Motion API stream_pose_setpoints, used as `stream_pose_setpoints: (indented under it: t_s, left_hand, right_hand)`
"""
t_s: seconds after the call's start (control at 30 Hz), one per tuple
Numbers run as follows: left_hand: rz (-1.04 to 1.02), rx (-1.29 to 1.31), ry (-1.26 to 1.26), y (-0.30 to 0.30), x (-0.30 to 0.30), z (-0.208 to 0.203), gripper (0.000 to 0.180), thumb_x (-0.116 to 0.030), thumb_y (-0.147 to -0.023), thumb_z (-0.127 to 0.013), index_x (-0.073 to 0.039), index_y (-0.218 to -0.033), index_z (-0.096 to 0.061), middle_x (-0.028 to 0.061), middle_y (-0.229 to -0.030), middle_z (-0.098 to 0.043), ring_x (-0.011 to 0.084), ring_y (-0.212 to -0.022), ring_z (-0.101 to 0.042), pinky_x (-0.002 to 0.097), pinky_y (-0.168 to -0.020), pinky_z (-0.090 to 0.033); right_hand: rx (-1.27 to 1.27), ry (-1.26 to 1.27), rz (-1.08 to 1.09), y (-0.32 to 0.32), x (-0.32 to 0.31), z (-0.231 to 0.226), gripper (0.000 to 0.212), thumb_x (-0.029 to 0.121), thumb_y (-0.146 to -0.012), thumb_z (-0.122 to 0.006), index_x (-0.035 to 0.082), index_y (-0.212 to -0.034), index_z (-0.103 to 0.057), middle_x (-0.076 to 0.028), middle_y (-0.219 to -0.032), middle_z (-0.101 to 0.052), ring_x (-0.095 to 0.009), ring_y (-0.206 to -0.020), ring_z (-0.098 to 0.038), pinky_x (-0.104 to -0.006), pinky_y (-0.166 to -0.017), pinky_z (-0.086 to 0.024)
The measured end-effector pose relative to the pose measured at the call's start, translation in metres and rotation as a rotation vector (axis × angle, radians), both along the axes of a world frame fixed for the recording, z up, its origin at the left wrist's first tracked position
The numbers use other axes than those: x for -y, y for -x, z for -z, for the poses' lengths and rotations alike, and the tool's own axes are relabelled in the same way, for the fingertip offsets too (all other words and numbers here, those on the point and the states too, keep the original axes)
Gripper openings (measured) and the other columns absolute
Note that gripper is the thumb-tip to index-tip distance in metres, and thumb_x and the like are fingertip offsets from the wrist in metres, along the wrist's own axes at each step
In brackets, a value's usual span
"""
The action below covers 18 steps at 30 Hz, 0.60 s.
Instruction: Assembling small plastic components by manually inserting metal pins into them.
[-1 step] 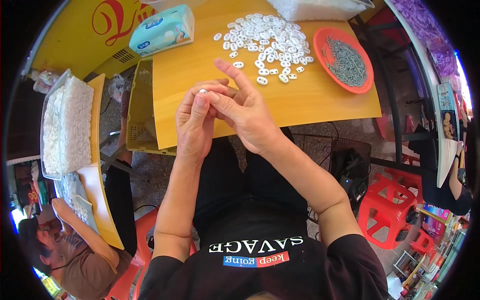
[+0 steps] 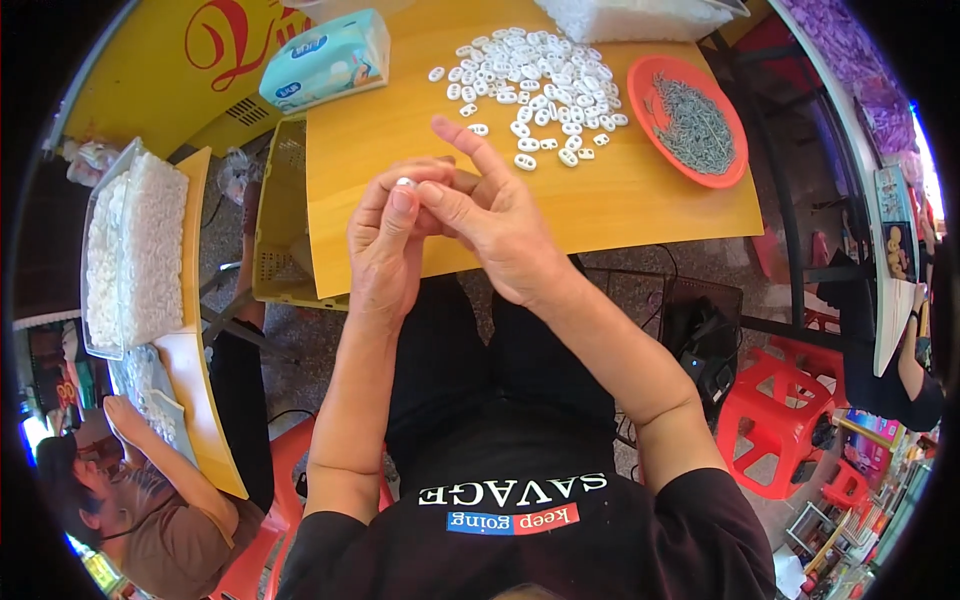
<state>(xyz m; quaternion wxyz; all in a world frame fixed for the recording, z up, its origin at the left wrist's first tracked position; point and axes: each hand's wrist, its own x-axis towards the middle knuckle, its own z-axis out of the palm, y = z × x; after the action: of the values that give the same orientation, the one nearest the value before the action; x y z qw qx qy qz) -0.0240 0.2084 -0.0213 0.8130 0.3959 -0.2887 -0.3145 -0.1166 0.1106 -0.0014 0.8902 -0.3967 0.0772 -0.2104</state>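
Note:
Both my hands meet in front of me, just over the near edge of the yellow table (image 2: 660, 215). My left hand (image 2: 385, 230) is closed, pinching a small white plastic piece (image 2: 405, 183) between thumb and fingers; only its top shows. Against it presses the thumb of my right hand (image 2: 495, 225). That hand's index finger points up and away, while its other fingers curl behind, and what they grip is hidden. Beyond my hands lies a loose pile of white oval two-hole plastic pieces (image 2: 540, 85). To its right, a red plate (image 2: 738, 150) holds many small grey screws or nails (image 2: 690, 125).
A blue tissue pack (image 2: 325, 62) stands at the far left, a clear bin of white pieces (image 2: 640, 20) at the back. Beside the table's left edge is a yellow crate (image 2: 280, 215). A co-worker (image 2: 165, 510) sits at the left table; red stools (image 2: 770, 420) stand right.

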Motion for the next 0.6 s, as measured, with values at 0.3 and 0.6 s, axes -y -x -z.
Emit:
stream_pose_setpoints:
  t_s: [0.3,0.6]
  left_hand:
    - [-0.528,0.64,-0.671,-0.113,-0.048,0.001,0.04,-0.018,-0.094,-0.065,-0.002,-0.129,-0.058,0.0101,-0.117,-0.062,0.0173,-0.103,-0.059,0.031,-0.092,-0.046]
    - [-0.553,0.724,-0.499,-0.072,-0.024,0.0,0.034,-0.01,-0.093,-0.063,-0.004,-0.126,-0.058,0.0083,-0.124,-0.058,0.0177,-0.113,-0.055,0.0314,-0.095,-0.046]
  right_hand:
    - [-0.401,1.191,0.525,0.018,0.095,0.0,0.014,0.012,-0.089,-0.068,0.006,-0.1,-0.073,-0.006,-0.089,-0.067,-0.015,-0.073,-0.061,-0.0278,-0.067,-0.051]
    - [-0.32,1.895,0.514,-0.012,0.097,0.008,0.01,0.013,-0.083,-0.071,0.007,-0.091,-0.072,-0.007,-0.087,-0.067,-0.027,-0.084,-0.06,-0.0366,-0.076,-0.05]
